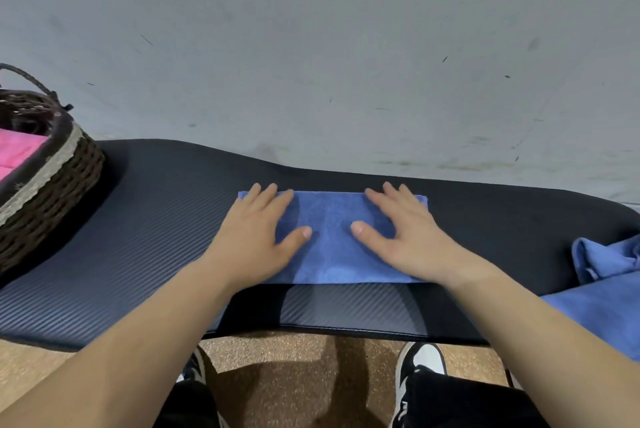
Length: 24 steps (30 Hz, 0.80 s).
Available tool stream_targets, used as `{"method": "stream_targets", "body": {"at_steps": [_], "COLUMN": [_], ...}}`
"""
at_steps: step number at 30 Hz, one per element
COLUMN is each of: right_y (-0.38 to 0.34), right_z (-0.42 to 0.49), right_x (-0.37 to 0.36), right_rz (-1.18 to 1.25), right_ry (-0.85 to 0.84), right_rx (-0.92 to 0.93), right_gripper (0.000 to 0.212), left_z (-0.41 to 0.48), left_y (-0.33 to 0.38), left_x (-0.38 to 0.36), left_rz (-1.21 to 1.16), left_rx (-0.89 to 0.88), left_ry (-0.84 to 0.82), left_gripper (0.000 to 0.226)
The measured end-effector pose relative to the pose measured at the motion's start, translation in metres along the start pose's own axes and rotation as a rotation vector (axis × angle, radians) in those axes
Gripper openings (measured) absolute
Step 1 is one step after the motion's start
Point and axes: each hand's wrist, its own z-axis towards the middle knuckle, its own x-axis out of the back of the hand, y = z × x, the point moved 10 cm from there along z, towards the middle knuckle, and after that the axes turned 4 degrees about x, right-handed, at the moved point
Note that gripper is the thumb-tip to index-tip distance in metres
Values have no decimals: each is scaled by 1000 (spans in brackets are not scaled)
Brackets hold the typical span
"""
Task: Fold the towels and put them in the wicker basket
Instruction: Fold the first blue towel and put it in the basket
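A folded blue towel lay flat in the middle of the black padded bench. The left hand rested flat on its left side, fingers straight and spread. The right hand lay flat on its right side the same way. More blue cloth sat bunched up at the far right of the bench. The wicker basket stood at the left end with a pink towel inside. Black and white shoes stood on the brown floor below.
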Motion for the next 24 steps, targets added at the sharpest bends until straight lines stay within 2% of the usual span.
{"method": "stream_targets", "body": {"at_steps": [1,3,5,9,12,15,19,21,24], "right_y": [4,11,14,12,12,9,-3,-5,-11], "right_z": [-1,-3,-1,-2,-6,-8,-9,-11,-14], "right_x": [-14,-30,-32,-31,-33,-33,-21,-28,-47], "right_rz": [-80,-192,-209,-202,-246,-248,-230,-224,-249], "right_ry": [-92,-186,-200,-217,-253,-241,-147,-173,-240], "right_rx": [-13,-18,-21,-5,15,22,29,16,2], "right_gripper": [80,87,92,103,116,125,128,127,126], "left_z": [1,2,4,6,2,-4,-16,-24,-36], "left_y": [-7,-18,-23,-33,-42,-54,-68,-71,-77], "left_x": [-13,-20,-14,19,25,24,23,24,26], "left_rz": [71,106,72,65,75,-210,-526,-652,-787], "left_rx": [18,50,62,182,303,376,482,538,619], "left_ry": [-65,-111,-78,60,-16,-72,-121,-166,-210], "left_gripper": [96,87,82,92,79,49,44,28,29]}}
